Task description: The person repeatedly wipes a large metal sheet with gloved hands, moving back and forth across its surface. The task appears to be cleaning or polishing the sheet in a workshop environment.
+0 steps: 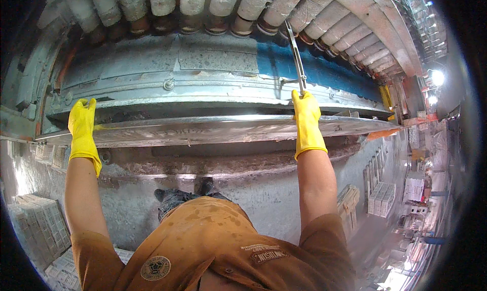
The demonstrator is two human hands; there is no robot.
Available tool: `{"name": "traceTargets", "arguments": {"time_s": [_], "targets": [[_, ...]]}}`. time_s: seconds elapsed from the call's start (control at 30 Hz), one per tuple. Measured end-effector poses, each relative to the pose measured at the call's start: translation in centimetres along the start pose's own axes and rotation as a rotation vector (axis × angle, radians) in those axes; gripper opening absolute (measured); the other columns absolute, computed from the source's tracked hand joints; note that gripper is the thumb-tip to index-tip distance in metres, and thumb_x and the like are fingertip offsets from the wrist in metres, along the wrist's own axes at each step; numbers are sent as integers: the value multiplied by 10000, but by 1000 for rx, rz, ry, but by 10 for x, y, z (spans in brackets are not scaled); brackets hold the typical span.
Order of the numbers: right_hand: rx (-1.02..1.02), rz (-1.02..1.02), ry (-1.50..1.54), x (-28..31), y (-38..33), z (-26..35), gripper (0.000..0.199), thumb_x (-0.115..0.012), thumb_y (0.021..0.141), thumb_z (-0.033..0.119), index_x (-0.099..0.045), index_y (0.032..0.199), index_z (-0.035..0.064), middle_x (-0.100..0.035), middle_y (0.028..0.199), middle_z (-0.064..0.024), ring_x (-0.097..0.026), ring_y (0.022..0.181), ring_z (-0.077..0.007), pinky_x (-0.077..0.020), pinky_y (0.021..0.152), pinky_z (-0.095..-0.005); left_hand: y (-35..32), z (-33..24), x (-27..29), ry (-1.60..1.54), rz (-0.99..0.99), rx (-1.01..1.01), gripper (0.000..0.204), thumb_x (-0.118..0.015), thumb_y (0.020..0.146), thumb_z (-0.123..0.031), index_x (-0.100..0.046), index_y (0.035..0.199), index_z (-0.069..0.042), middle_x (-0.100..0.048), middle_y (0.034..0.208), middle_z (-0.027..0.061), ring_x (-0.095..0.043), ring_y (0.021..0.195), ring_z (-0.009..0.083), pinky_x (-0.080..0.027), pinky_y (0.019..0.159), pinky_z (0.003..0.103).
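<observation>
Both my hands wear yellow rubber gloves. My right hand [307, 116] is closed round the lower end of a long, slim silver metal tool [297, 60]. The tool points up and away over a blue sheet [329, 67], with a short crosspiece near my grip; its exact kind I cannot make out. Far to the left, my left hand [82, 119] is at the end of a long shiny metal edge [203, 131]. Its fingers are loosely bent, with a gap beside the thumb, and nothing shows in them. Whether it touches the edge is unclear.
Beyond the metal edge lies a pale, worn bed [218, 57] with a bolt [169, 84]. A row of thick grey rollers [193, 4] curves across the far side. Stacked white crates [45, 220] stand low left, another crate [381, 198] and a wooden pallet [348, 204] at right.
</observation>
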State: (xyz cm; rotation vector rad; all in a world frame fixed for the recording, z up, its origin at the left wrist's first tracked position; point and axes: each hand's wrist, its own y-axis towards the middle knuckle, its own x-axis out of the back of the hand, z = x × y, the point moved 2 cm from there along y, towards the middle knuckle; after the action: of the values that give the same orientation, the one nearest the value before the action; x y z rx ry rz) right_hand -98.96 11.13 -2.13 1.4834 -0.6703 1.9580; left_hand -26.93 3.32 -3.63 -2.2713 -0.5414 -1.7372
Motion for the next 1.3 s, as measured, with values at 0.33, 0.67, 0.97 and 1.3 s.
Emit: {"name": "traceTargets", "arguments": {"time_s": [0.33, 0.67, 0.97, 1.3], "targets": [[-3, 18, 19, 0, -1, 0, 595, -629, 941, 592, -727, 1285, 117, -766, 1151, -143, -719, 1105, -332, -544, 960, -446, 4, 7, -3, 3, -14, -29, 558, -659, 962, -556, -714, 1262, -89, -758, 1213, 145, -705, 1148, 349, -541, 960, 427], [-12, 24, -2, 6, -5, 6, 593, -626, 945, 592, -721, 1301, 128, -770, 1149, -131, -722, 1107, -320, -546, 958, -440, 4, 10, -6, -11, -36, -23, 550, -660, 966, -542, -714, 1261, -80, -760, 1209, 142, -709, 1144, 341, -541, 954, 421], [5, 12, 0, 4, -3, 2, 605, -623, 945, 602, -716, 1305, 124, -772, 1139, -137, -722, 1106, -321, -544, 957, -443, -2, -1, 3, -6, -18, -11, 569, -670, 954, -548, -712, 1260, -71, -764, 1196, 143, -718, 1127, 338, -543, 949, 414], [-50, 62, 3, 5, -3, 7, 628, -621, 945, 620, -701, 1334, 134, -769, 1160, -139, -722, 1116, -332, -543, 961, -446, -4, -5, 10, 12, 23, 26, 577, -663, 955, -550, -703, 1285, -79, -744, 1254, 149, -704, 1156, 350, -543, 972, 434]]}}
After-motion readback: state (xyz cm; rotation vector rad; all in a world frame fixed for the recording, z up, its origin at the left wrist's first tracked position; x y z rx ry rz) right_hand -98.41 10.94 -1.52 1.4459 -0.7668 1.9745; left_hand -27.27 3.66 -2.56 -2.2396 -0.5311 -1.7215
